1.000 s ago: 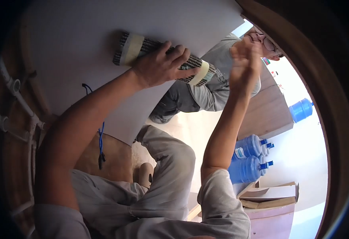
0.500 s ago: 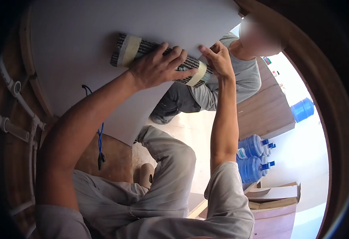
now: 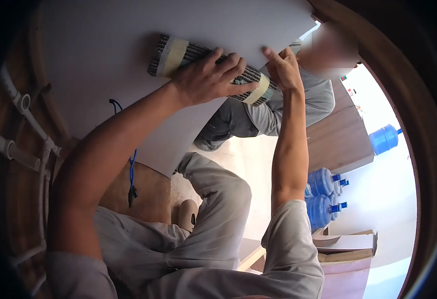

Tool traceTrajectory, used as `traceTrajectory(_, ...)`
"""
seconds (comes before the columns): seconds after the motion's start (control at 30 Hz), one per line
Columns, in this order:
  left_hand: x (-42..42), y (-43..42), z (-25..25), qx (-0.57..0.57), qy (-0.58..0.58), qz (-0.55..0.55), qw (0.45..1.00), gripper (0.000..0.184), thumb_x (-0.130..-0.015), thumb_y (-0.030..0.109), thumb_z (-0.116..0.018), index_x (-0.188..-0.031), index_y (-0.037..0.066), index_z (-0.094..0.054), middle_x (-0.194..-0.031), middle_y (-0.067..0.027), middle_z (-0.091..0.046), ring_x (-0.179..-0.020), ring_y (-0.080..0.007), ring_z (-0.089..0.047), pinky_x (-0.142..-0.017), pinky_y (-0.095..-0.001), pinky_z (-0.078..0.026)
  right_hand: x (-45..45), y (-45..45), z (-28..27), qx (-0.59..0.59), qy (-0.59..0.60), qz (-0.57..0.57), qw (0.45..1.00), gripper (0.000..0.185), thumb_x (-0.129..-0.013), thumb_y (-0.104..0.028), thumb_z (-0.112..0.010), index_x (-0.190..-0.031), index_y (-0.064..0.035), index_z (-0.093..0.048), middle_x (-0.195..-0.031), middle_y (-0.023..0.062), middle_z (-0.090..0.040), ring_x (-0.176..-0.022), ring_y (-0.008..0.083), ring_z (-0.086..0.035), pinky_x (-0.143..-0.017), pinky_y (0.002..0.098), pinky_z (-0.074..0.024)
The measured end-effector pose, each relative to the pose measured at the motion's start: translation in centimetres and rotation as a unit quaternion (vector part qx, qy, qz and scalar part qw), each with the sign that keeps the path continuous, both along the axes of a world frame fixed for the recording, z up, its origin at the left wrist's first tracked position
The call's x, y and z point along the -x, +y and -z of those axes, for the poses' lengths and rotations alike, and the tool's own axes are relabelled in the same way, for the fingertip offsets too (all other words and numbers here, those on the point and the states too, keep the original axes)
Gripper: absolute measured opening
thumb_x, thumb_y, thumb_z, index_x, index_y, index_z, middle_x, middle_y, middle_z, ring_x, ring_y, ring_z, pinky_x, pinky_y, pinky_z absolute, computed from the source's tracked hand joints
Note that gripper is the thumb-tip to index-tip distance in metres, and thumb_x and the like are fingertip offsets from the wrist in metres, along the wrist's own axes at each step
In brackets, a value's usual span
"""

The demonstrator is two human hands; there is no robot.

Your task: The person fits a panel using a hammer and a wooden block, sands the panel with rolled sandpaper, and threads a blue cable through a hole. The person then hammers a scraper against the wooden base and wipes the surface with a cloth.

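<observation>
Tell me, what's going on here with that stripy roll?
Someone is handling a dark, stripy bundle with two pale bands around it. It lies on a big, pale board, with one end sticking out past the edge. The left grip lies over the middle of the bundle. The right grip is by that end, thumb up; I can't tell if it's touching. Another person in a grey shirt is beyond the board.
</observation>
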State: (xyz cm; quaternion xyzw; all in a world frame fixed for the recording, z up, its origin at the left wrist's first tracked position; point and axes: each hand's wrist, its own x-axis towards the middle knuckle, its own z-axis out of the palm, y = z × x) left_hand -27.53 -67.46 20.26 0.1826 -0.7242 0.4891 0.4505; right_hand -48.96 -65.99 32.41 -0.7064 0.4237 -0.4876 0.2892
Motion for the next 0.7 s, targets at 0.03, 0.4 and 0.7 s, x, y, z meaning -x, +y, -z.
traceTrajectory(0.03,0.0,0.0,0.0,-0.002,-0.001,0.001,1.0,0.045,-0.093,0.039,-0.048,-0.139,0.04,-0.049,-0.12,-0.0047,-0.053,-0.117,-0.0228,-0.046,-0.103,-0.0472,-0.036,-0.1,-0.2,0.6,0.022,0.002,0.011,1.0,0.037,-0.086,-0.025,-0.079,-0.103,-0.0003,-0.058,-0.067,-0.0022,-0.054,-0.044,0.0035,-0.04,-0.038,0.0203,-0.0263)
traceTrajectory(0.4,0.1,-0.4,0.3,-0.018,0.004,0.035,0.999,0.044,-0.092,0.036,-0.05,-0.136,0.039,-0.052,-0.119,-0.0041,-0.052,-0.116,-0.0223,-0.047,-0.099,-0.0451,-0.039,-0.3,0.1,-0.6,-0.034,-0.029,-0.072,0.996,0.054,-0.085,-0.012,-0.078,-0.129,0.0035,-0.049,-0.119,0.0123,-0.062,-0.111,0.0212,-0.06,-0.094,0.0344,-0.0488)
traceTrajectory(0.7,-1.5,-0.1,-1.8,-0.01,-0.075,0.016,0.997,0.049,-0.09,0.036,-0.05,-0.139,0.041,-0.049,-0.123,-0.0072,-0.053,-0.121,-0.0231,-0.049,-0.101,-0.0474,-0.042,0.2,0.3,-1.3,-0.086,0.018,-0.043,0.995,0.047,-0.091,-0.026,-0.073,-0.121,0.0059,-0.057,-0.112,0.011,-0.066,-0.104,0.0203,-0.062,-0.089,0.0349,-0.0499)
